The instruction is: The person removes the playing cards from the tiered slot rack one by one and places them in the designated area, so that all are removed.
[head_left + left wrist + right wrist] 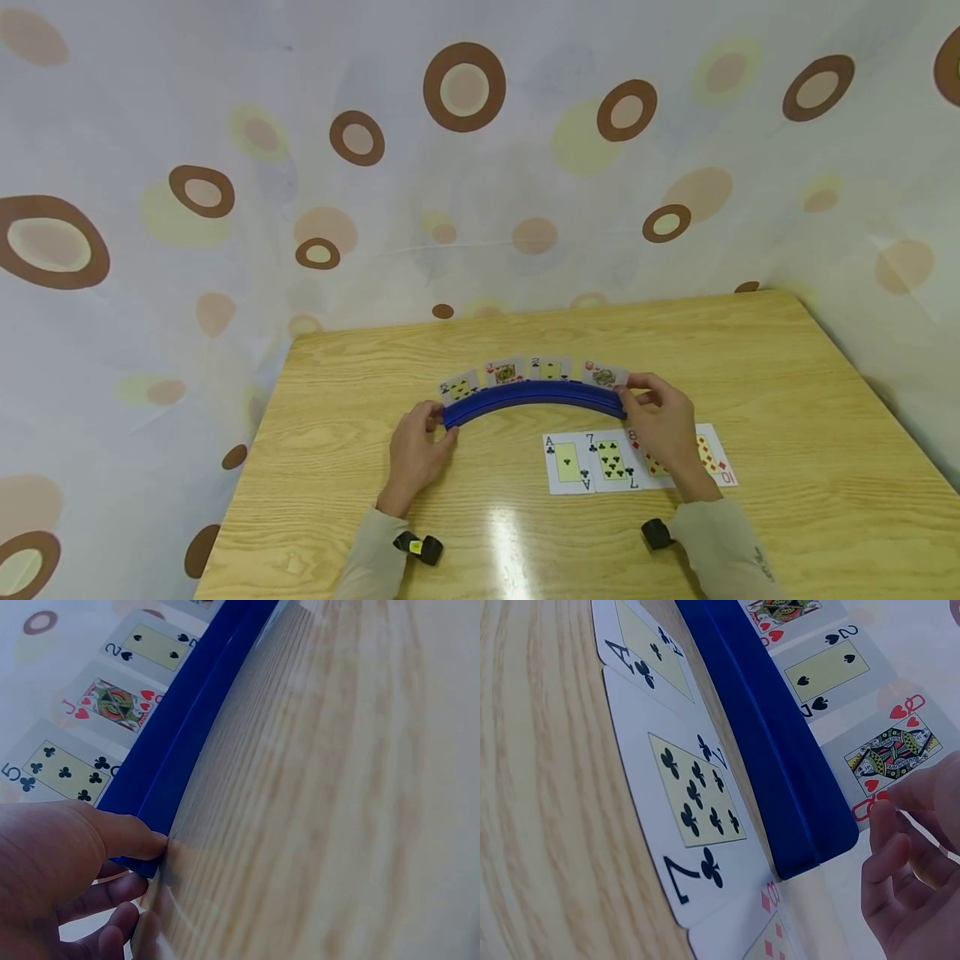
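A blue curved card holder [534, 398] stands on the wooden table [787, 400]. Standing in it are the five of clubs [459, 386], jack of hearts [504, 372], two of spades [551, 369] and queen of hearts [603, 377]. My left hand [420, 450] pinches the holder's left end [146, 859] between thumb and fingers. At the right end, my right hand [663, 425] pinches the lower corner of the queen of hearts [891, 754] with curled fingers [885, 825].
The ace of clubs [566, 462], seven of clubs [611, 460], a diamond card partly under my right hand and the ten of diamonds [716, 457] lie face up in a row in front of the holder. A spotted curtain [465, 167] hangs behind the table.
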### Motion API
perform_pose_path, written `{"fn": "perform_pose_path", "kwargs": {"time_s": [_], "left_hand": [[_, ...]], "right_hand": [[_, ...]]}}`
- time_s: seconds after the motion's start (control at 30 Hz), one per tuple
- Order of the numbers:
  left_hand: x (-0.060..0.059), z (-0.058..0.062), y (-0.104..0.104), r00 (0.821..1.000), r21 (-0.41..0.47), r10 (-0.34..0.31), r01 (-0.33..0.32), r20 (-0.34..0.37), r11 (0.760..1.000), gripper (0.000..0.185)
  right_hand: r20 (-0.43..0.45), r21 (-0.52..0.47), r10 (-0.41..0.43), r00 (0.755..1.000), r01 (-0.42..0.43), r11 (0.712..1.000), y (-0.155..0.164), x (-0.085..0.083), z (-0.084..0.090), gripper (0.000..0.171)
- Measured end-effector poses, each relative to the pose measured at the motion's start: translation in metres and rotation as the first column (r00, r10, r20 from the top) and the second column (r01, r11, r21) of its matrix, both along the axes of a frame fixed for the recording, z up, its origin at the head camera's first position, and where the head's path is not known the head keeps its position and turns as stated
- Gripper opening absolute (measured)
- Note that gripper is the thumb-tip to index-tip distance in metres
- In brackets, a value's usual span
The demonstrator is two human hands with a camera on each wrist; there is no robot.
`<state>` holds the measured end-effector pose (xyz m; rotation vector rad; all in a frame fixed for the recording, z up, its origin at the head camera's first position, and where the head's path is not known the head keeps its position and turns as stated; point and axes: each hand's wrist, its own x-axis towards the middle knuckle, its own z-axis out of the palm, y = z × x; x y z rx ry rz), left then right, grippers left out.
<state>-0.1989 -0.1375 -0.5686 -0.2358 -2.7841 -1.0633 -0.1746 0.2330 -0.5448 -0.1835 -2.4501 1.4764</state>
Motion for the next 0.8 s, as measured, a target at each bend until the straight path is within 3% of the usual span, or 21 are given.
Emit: {"fn": "perform_pose_path", "kwargs": {"time_s": [0.37,0.8], "left_hand": [[0.001,0.001,-0.001,1.000,0.010,-0.009,0.009,-0.012,1.000,0.030],[-0.001,0.002,0.000,1.000,0.000,0.000,0.000,0.019,1.000,0.032]], "right_hand": [[-0.017,-0.023,-0.065,0.998,0.064,0.998,0.008,0.009,0.008,0.026],[0.031,0.044,0.010,0.999,-0.012,0.999,0.016,0.038,0.014,0.026]]}}
